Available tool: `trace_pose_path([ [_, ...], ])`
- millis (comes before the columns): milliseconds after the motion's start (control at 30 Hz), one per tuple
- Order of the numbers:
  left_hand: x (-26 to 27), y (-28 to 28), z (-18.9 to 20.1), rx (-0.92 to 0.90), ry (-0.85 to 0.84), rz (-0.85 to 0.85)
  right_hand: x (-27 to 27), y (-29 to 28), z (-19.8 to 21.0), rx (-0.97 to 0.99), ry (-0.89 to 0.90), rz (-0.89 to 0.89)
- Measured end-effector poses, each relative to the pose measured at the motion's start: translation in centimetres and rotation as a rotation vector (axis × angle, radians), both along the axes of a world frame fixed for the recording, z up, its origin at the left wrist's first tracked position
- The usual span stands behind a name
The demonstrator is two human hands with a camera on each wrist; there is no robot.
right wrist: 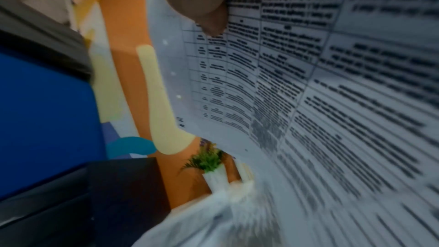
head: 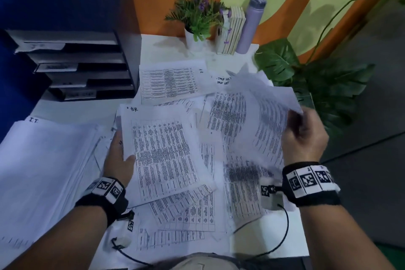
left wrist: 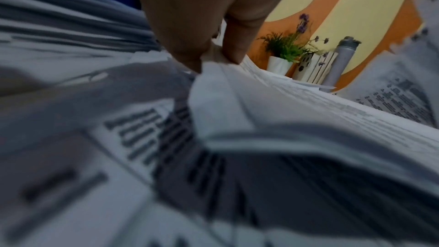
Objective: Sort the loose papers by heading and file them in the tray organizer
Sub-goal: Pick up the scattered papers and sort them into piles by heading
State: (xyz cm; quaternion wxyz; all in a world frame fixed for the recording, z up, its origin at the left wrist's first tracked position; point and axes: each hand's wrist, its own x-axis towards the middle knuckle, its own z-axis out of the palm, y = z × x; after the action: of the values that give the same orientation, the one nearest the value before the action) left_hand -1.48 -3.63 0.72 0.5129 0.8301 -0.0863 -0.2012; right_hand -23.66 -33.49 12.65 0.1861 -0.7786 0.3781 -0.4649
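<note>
1. The tray organizer (head: 72, 66) stands at the desk's back left, with labelled strips on its shelves; the labels are too blurred to read.
2. Behind the paper spread stand a potted plant (head: 197, 19), a row of books (head: 232, 30) and a lilac bottle (head: 252, 24); a big leafy plant (head: 311, 76) crowds the desk's right edge.
3. Loose papers (head: 186, 215) overlap across the white desk (head: 162, 48). A thick pile marked "I.T." (head: 43, 160) lies at the left.
4. The left hand (head: 119, 160) grips the left edge of a sheet headed "H.R." (head: 162, 151), thumb on top; the left wrist view shows the edge pinched between thumb and fingers.
5. The right hand (head: 304, 136) pinches a sheet (head: 258, 112) lifted off the desk and curled; motion blur hides its heading.
6. A second "H.R." sheet (head: 171, 81) lies just beside the organizer; a heading near it is cut off by the lifted sheet.
</note>
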Motion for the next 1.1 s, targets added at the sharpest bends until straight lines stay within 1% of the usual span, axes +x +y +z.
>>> trace_pose_path([
  [67, 0.6, 0.3, 0.1, 0.042, -0.045, -0.011, 0.8, 0.4, 1.5, -0.159, -0.121, 0.178],
  [100, 0.9, 0.4, 0.2, 0.08, -0.057, -0.014, 1.3, 0.9, 2.4, -0.203, -0.171, 0.254],
  [133, 1.1, 0.5, 0.1, 0.092, -0.06, -0.008, 1.9, 1.4, 3.4, -0.226, -0.209, 0.321],
  [200, 1.3, 0.6, 0.0, 0.105, -0.079, -0.03, 3.2, 2.6, 5.1, -0.206, -0.257, 0.39],
  [267, 1.3, 0.7, 0.0, 0.084, -0.051, -0.054, 4.7, 3.3, 5.4, -0.009, -0.291, 0.394],
  [300, 1.2, 0.8, 0.1, 0.057, 0.006, -0.044, 5.6, 3.3, 4.2, 0.126, -0.28, 0.37],
  [333, 1.0, 0.8, 0.0, 0.035, 0.082, -0.021, 6.4, 3.3, 3.0, 0.246, -0.244, 0.355],
  [400, 0.2, 0.8, 0.3, 0.059, 0.112, -0.053, 8.0, 3.8, -0.1, 0.512, -0.171, 0.279],
  [433, 0.0, 1.0, 0.1, 0.037, 0.161, -0.071, 8.4, 4.3, -1.6, 0.674, -0.124, 0.263],
  [467, -0.2, 1.1, 0.1, 0.003, 0.222, -0.033, 8.7, 5.2, -2.9, 0.798, -0.086, 0.264],
  [500, -0.3, 1.1, -0.2, -0.005, 0.279, 0.009, 8.7, 6.3, -4.3, 0.902, -0.025, 0.252],
  [533, -0.5, 1.0, -0.2, 0.013, 0.327, 0.017, 8.7, 7.3, -5.8, 0.965, 0.052, 0.267],
  [567, -0.8, 1.1, -0.2, 0.037, 0.318, -0.001, 8.6, 8.2, -7.0, 0.993, 0.117, 0.275],
  [633, -0.9, 1.7, -0.4, 0.137, 0.204, -0.021, 8.4, 8.4, -9.6, 0.926, 0.227, 0.272],
  [667, -0.7, 2.0, -0.7, 0.201, 0.141, -0.011, 8.1, 8.0, -10.6, 0.874, 0.298, 0.232],
  [733, 0.1, 3.1, -1.4, 0.287, 0.048, 0.088, 7.6, 6.4, -12.1, 0.776, 0.48, 0.088],
  [767, 0.4, 3.7, -1.5, 0.304, 0.025, 0.137, 7.3, 5.9, -12.5, 0.741, 0.574, 0.017],
  [800, 0.7, 4.2, -1.8, 0.315, 0.038, 0.168, 7.0, 5.4, -13.1, 0.75, 0.623, -0.039],
  [833, 0.8, 4.6, -2.2, 0.316, 0.058, 0.174, 6.8, 5.2, -13.4, 0.802, 0.632, -0.052],
  [867, 0.7, 4.8, -2.4, 0.307, 0.079, 0.165, 6.7, 5.2, -13.6, 0.857, 0.624, -0.019],
  [933, 0.3, 4.8, -2.8, 0.325, 0.108, 0.118, 6.9, 6.0, -13.3, 0.967, 0.607, 0.125],
  [1000, 0.0, 4.5, -2.9, 0.362, 0.112, 0.09, 7.0, 6.9, -12.9, 1.019, 0.6, 0.251],
  [1033, -0.1, 4.3, -2.8, 0.371, 0.102, 0.082, 6.9, 7.2, -12.7, 1.021, 0.572, 0.259],
  [1100, -0.1, 3.9, -2.7, 0.366, 0.071, 0.077, 6.7, 6.9, -12.6, 0.978, 0.475, 0.148],
])
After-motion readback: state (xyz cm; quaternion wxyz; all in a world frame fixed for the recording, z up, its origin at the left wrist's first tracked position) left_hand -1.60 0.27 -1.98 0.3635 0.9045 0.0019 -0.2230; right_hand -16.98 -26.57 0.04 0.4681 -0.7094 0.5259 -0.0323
